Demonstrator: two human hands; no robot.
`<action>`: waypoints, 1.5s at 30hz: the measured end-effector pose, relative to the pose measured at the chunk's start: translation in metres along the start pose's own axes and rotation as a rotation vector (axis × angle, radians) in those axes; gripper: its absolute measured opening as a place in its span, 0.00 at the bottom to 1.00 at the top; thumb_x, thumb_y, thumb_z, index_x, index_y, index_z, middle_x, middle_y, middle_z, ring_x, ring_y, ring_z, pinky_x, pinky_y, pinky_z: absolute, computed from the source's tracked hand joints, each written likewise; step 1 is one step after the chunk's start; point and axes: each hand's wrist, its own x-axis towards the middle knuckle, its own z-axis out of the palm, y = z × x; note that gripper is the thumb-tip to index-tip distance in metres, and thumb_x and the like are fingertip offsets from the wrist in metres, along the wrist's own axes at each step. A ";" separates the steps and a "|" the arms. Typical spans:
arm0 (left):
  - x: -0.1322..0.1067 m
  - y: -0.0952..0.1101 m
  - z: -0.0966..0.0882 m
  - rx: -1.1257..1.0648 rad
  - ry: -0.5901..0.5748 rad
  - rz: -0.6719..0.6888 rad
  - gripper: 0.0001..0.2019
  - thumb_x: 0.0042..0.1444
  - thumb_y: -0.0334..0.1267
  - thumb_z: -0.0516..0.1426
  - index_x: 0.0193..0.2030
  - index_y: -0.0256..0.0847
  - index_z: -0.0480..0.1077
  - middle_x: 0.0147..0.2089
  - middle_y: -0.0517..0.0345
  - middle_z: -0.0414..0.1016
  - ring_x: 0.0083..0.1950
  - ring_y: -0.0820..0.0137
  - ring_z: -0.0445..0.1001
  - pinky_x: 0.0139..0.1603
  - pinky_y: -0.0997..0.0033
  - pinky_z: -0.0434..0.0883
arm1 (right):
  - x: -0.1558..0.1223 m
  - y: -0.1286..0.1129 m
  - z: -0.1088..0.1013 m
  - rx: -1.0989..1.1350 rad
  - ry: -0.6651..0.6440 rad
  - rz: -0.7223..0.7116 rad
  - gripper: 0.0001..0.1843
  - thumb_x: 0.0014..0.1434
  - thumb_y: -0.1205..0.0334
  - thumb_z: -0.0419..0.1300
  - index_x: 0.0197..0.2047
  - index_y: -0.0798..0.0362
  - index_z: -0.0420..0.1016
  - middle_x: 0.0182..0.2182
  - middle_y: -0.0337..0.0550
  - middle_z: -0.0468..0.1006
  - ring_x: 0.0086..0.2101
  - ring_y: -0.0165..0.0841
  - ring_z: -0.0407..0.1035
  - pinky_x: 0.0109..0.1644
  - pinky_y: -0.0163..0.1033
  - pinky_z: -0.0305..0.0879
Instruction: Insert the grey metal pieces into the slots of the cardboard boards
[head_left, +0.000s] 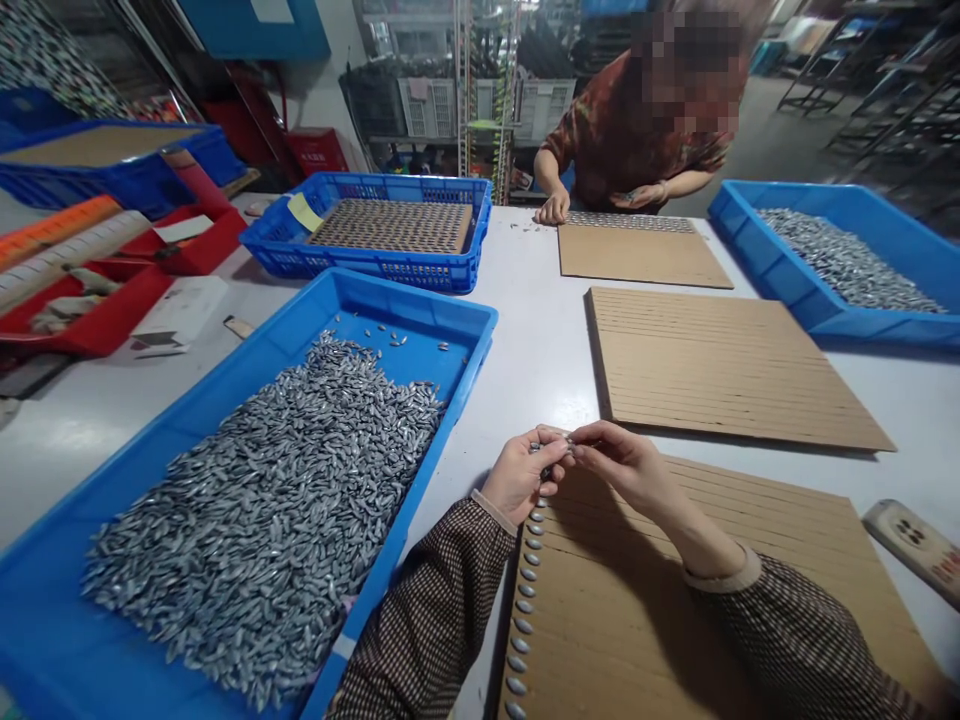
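My left hand [520, 472] and my right hand [624, 462] meet at the far left corner of a ribbed cardboard board [750, 590]. Both are pinched on small grey metal pieces [556, 445] held between the fingertips. A column of the same oval pieces [525, 590] is set along the board's left edge, below my left hand. To my left a big blue tray [420, 310] holds a heap of several hundred loose grey pieces [277, 510].
A second ribbed board [720, 365] lies beyond mine. Across the white table another person bends over a third board [641, 255]. Blue trays stand at the back centre [375, 262] and right [817, 310]. Red trays [112, 310] sit at the left. A power strip [919, 540] lies at right.
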 end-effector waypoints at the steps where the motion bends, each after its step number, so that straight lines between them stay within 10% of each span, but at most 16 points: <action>1: -0.001 0.000 0.001 0.004 -0.004 -0.006 0.17 0.46 0.44 0.66 0.35 0.36 0.68 0.29 0.59 0.70 0.24 0.81 0.63 0.17 0.83 0.50 | -0.001 -0.001 0.000 -0.006 0.004 -0.014 0.09 0.58 0.54 0.61 0.38 0.50 0.77 0.32 0.42 0.77 0.32 0.32 0.71 0.35 0.38 0.68; 11: -0.002 0.005 0.003 -0.144 0.126 0.068 0.16 0.46 0.43 0.66 0.35 0.34 0.69 0.28 0.61 0.66 0.22 0.83 0.60 0.16 0.85 0.48 | -0.011 0.012 -0.014 -0.037 0.244 0.023 0.11 0.60 0.54 0.59 0.39 0.52 0.73 0.32 0.43 0.78 0.31 0.33 0.72 0.36 0.41 0.71; 18: 0.001 0.008 -0.001 -0.219 0.154 0.110 0.15 0.48 0.41 0.66 0.35 0.33 0.68 0.29 0.61 0.65 0.24 0.83 0.60 0.16 0.85 0.50 | 0.000 0.050 -0.015 -0.638 0.104 -0.220 0.13 0.65 0.59 0.51 0.40 0.51 0.77 0.36 0.47 0.77 0.34 0.35 0.71 0.39 0.42 0.69; 31: -0.001 0.010 0.000 -0.242 0.167 0.116 0.15 0.46 0.40 0.67 0.35 0.33 0.70 0.29 0.60 0.66 0.25 0.82 0.61 0.17 0.85 0.51 | 0.019 0.052 -0.027 -0.707 -0.070 -0.128 0.12 0.64 0.59 0.53 0.41 0.49 0.79 0.33 0.44 0.76 0.33 0.34 0.71 0.37 0.39 0.67; 45: -0.002 0.009 -0.001 -0.246 0.145 0.121 0.15 0.46 0.40 0.67 0.36 0.33 0.70 0.30 0.59 0.66 0.25 0.82 0.61 0.18 0.84 0.50 | 0.012 0.058 -0.023 -0.957 -0.026 -0.331 0.17 0.68 0.59 0.47 0.45 0.52 0.77 0.35 0.48 0.76 0.36 0.35 0.69 0.38 0.39 0.67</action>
